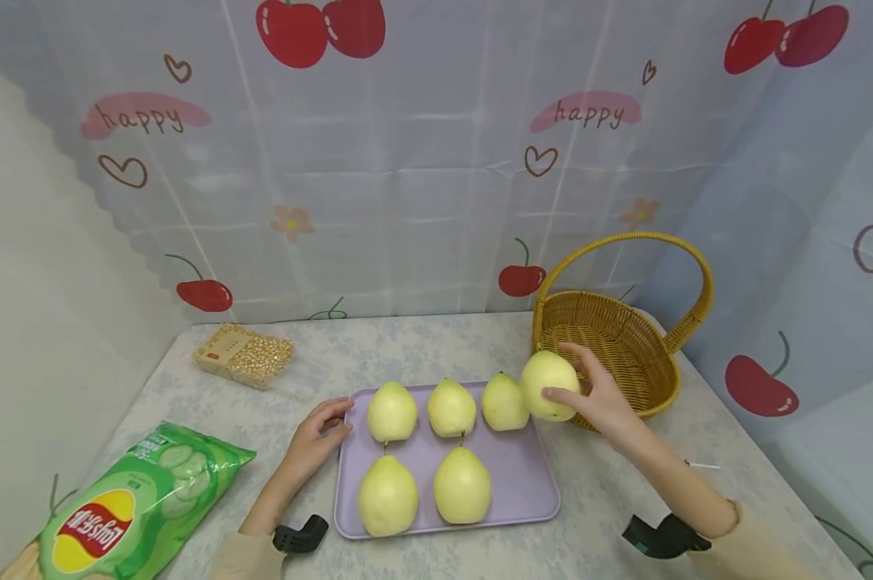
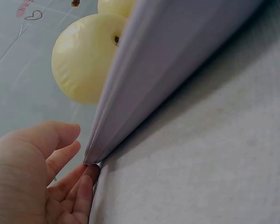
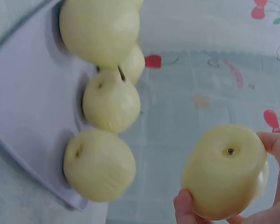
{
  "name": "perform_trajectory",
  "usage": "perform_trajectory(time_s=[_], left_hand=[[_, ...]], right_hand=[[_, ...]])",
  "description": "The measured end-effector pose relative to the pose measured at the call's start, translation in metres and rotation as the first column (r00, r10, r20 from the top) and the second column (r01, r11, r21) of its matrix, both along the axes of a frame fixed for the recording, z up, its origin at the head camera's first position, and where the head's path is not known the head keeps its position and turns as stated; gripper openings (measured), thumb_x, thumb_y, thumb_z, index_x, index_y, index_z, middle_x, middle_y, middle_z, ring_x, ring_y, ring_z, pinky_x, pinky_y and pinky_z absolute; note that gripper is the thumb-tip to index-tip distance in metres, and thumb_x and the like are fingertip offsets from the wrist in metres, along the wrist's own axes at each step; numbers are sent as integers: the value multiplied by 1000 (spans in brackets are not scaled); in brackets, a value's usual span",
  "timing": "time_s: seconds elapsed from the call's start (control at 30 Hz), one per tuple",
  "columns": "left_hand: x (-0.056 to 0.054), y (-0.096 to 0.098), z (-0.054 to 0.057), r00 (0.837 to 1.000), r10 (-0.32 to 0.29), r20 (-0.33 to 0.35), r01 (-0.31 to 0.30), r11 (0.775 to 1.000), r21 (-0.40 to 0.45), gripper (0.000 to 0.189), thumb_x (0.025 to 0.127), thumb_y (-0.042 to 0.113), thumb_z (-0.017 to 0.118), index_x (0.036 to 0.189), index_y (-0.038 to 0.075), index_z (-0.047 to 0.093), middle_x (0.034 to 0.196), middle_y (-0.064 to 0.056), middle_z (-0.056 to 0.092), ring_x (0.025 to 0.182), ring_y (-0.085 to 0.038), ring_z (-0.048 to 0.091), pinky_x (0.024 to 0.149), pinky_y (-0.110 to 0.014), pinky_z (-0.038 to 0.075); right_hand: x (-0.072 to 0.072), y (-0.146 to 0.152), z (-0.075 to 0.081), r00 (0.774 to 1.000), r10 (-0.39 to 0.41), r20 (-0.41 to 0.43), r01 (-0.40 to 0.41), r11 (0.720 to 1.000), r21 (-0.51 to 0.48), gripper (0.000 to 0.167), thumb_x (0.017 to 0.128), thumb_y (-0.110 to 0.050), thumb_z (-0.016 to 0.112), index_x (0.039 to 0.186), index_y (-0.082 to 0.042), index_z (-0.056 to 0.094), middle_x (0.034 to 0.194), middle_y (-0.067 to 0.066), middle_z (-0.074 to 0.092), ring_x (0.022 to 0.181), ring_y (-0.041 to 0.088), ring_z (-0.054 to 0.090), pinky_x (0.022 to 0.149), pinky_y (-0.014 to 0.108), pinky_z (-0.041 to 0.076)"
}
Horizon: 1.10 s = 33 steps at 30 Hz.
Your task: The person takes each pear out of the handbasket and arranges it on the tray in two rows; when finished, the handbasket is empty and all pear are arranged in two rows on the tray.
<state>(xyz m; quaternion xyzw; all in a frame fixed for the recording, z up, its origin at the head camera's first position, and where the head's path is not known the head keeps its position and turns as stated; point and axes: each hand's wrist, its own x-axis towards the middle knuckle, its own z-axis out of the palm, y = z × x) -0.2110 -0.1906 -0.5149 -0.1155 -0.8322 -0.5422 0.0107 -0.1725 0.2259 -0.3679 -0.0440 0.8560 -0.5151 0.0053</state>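
My right hand (image 1: 599, 395) grips a pale yellow-green pear (image 1: 549, 385) between thumb and fingers. In the head view the pear appears beside the tray's back right corner, in front of the basket. The right wrist view shows the held pear (image 3: 226, 172) with its dimpled end facing the camera. My left hand (image 1: 316, 439) touches the left rim of a lilac tray (image 1: 509, 475) with its fingertips, and the left wrist view shows the fingers loosely bent at the tray's edge. Several pears stand on the tray, among them a front left pear (image 1: 388, 497) and a back middle pear (image 1: 452, 408).
A woven basket (image 1: 664, 387) with a tall arched handle stands at the back right. Back left lies a clear bag of pale kernels (image 1: 244, 356). A green chip bag (image 1: 154, 503) lies at the front left. A printed curtain (image 1: 407, 161) hangs behind the table.
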Motion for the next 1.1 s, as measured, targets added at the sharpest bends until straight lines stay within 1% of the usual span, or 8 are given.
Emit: perform_trajectory(time_s=[0.1, 0.17, 0.33, 0.5, 0.63, 0.73, 0.87, 1.1], left_hand=[[0, 0, -1, 1000, 1, 9, -1, 1000, 2, 40, 92, 20, 63, 129, 5, 58, 140, -15, 49, 128, -30, 48, 101, -21, 45], [-1, -1, -1, 1000, 0, 9, 0, 1000, -4, 40, 92, 20, 62, 129, 6, 58, 141, -15, 49, 128, -29, 48, 101, -20, 44], [-2, 0, 0, 1000, 1, 1, -1, 1000, 2, 39, 92, 16, 63, 129, 5, 58, 140, -15, 50, 128, -29, 49, 103, -26, 45], [-2, 1, 1, 1000, -2, -14, 2, 1000, 17, 39, 91, 15, 63, 128, 4, 58, 139, -16, 50, 127, -30, 49, 103, -32, 46], [-2, 1, 1, 1000, -6, -10, 6, 1000, 16, 39, 92, 16, 63, 129, 5, 58, 139, -15, 50, 127, -30, 49, 102, -28, 46], [-2, 1, 0, 1000, -2, -2, 2, 1000, 5, 39, 92, 17, 63, 129, 6, 58, 139, -14, 50, 127, -29, 49, 100, -21, 45], [-2, 0, -1, 1000, 7, 13, -7, 1000, 2, 38, 92, 17, 63, 128, 7, 59, 139, -12, 50, 128, -26, 48, 99, -15, 43], [-1, 1, -1, 1000, 8, 18, -9, 1000, 18, 38, 91, 17, 63, 128, 6, 59, 139, -13, 50, 128, -26, 48, 99, -17, 44]], right_hand=[[9, -7, -7, 1000, 24, -3, -24, 999, -30, 74, 86, -16, 68, 146, -6, 26, 128, 26, 44, 109, 38, 57, 74, 28, 54], [13, -11, -13, 1000, 27, -17, -27, 999, -21, 76, 84, -16, 70, 146, -6, 27, 127, 24, 45, 107, 35, 57, 74, 29, 55], [26, -19, -29, 999, 25, -48, -25, 1000, 11, 80, 79, -14, 76, 144, -6, 30, 122, 21, 48, 105, 30, 57, 76, 32, 54], [39, -27, -49, 999, 36, -14, -35, 999, 30, 84, 75, -15, 79, 142, -5, 31, 124, 25, 48, 101, 28, 57, 75, 36, 57], [46, -31, -65, 998, 22, 51, -25, 998, 58, 86, 71, -17, 82, 142, -6, 33, 125, 26, 48, 99, 27, 55, 72, 32, 56], [50, -34, -75, 996, 11, 85, -18, 997, 81, 87, 69, -18, 83, 141, -5, 36, 124, 26, 48, 98, 27, 53, 70, 29, 54], [52, -36, -84, 997, 4, 77, -13, 993, 114, 89, 67, -20, 85, 140, -5, 37, 123, 24, 49, 99, 28, 50, 71, 29, 50], [53, -37, -93, 998, -4, 56, -6, 984, 178, 95, 67, -28, 86, 142, -3, 33, 122, 19, 48, 106, 28, 52, 80, 40, 53]])
